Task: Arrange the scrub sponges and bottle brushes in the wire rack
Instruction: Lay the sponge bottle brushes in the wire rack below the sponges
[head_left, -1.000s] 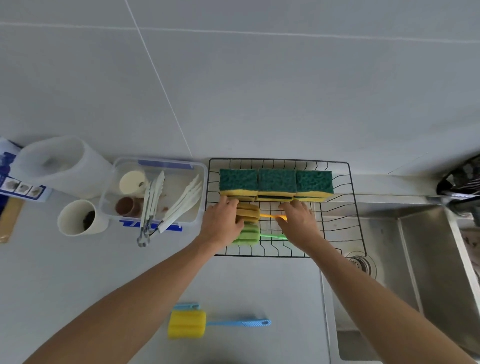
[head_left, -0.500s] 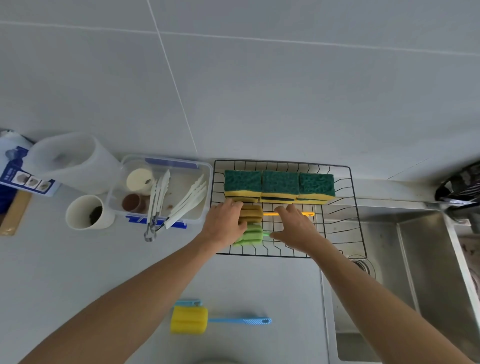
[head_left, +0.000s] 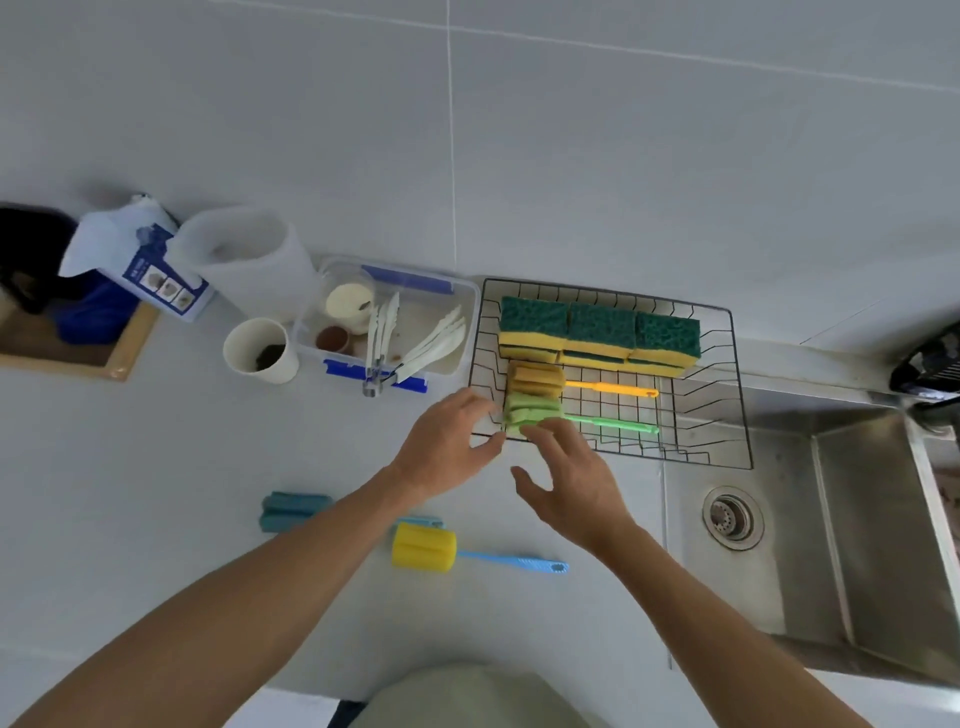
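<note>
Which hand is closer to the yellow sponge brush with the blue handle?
Left. The left hand sits above the yellow sponge brush near its head; the right hand is above its blue handle, slightly farther.

Paper cup (head_left: 261, 351) sitting beside clear container (head_left: 457, 296) holding tongs (head_left: 378, 338); steel sink (head_left: 852, 525) lying right of the table (head_left: 156, 493).
</note>
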